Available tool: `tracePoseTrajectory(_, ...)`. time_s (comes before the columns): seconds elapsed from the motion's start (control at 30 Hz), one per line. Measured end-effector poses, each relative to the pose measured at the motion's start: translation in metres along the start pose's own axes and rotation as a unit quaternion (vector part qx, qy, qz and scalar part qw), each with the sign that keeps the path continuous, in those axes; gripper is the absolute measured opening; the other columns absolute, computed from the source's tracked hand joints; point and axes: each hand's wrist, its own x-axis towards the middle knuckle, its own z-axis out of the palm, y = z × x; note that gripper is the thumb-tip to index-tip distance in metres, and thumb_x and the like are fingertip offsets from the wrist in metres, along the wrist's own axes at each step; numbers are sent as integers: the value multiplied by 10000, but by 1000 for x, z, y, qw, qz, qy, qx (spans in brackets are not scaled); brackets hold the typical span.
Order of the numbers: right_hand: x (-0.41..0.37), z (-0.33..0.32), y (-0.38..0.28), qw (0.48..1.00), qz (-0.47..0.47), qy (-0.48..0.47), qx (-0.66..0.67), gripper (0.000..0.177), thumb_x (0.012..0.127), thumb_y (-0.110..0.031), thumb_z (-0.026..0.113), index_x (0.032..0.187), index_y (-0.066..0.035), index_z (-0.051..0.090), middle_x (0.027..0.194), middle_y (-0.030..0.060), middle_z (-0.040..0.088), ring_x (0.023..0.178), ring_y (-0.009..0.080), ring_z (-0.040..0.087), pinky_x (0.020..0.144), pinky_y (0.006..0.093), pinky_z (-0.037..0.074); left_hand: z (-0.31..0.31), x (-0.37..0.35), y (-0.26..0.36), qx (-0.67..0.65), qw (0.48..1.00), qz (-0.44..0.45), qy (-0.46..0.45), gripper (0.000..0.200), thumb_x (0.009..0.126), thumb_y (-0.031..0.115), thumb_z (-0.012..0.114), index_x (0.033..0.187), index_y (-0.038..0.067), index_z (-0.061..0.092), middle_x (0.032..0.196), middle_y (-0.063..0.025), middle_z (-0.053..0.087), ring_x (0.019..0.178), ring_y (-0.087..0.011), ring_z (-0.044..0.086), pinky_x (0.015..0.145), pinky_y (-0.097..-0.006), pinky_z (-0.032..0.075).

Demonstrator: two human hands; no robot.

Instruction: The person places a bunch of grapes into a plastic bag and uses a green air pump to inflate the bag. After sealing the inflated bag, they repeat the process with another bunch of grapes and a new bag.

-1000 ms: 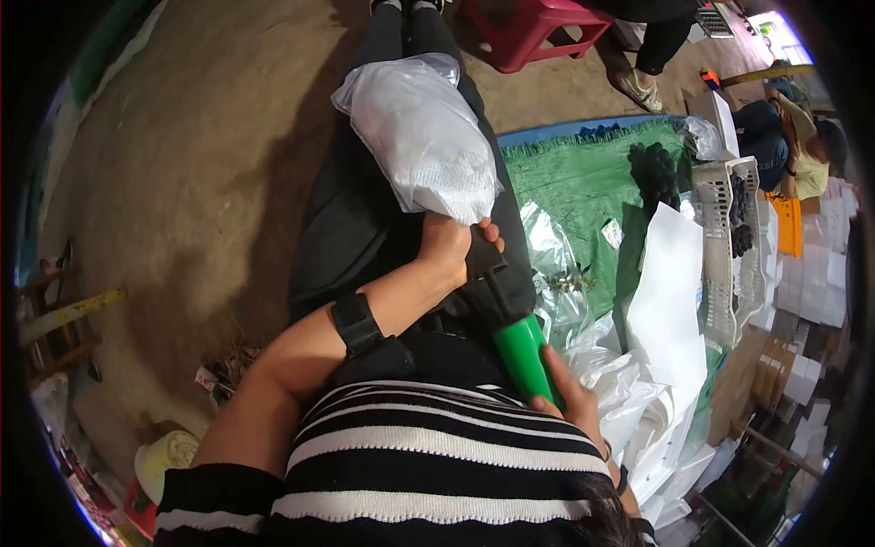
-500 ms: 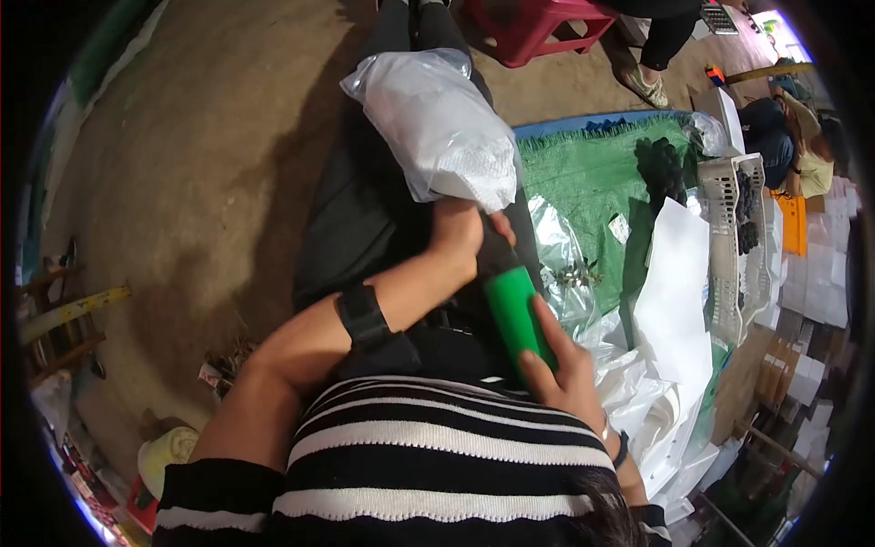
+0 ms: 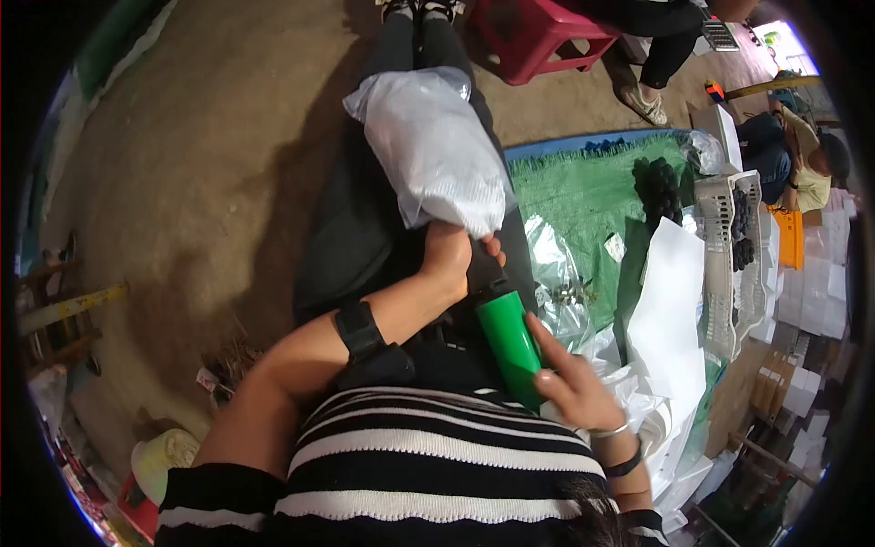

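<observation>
A white plastic bag (image 3: 433, 150), bulky with padded wrapping, lies along my legs. At its near end is my left hand (image 3: 448, 260), its fingers curled and partly hidden under the bag's edge; what they grip cannot be made out. A bright green cylinder (image 3: 512, 342) with a black end lies slanted across my lap, just below that hand. My right hand (image 3: 574, 378) rests at the cylinder's right side, its fingers spread and touching it.
A green tarp (image 3: 579, 201) lies on the right, bearing white sheets (image 3: 670, 301) and clear plastic. Beyond stands a white crate (image 3: 729, 264) with dark bunches. A red stool (image 3: 538, 41) and a seated person's leg are ahead; another person (image 3: 802, 159) crouches at upper right.
My right hand has loosened its hold on the green cylinder, its fingers now wider apart. The bag, my left hand and the cylinder sit slightly lower in view.
</observation>
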Motion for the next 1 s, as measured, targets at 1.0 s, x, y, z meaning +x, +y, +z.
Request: tracePoseTrajectory(1.0, 271, -61, 66, 988, 74, 71, 116, 310, 867, -343, 502, 849, -40, 565, 706, 21, 560, 621, 95, 506, 559, 241, 415, -8, 1, 13, -47, 994, -72, -65, 227, 828, 210, 521, 898, -6, 506, 754, -116, 524, 684, -240, 537, 690, -433, 481)
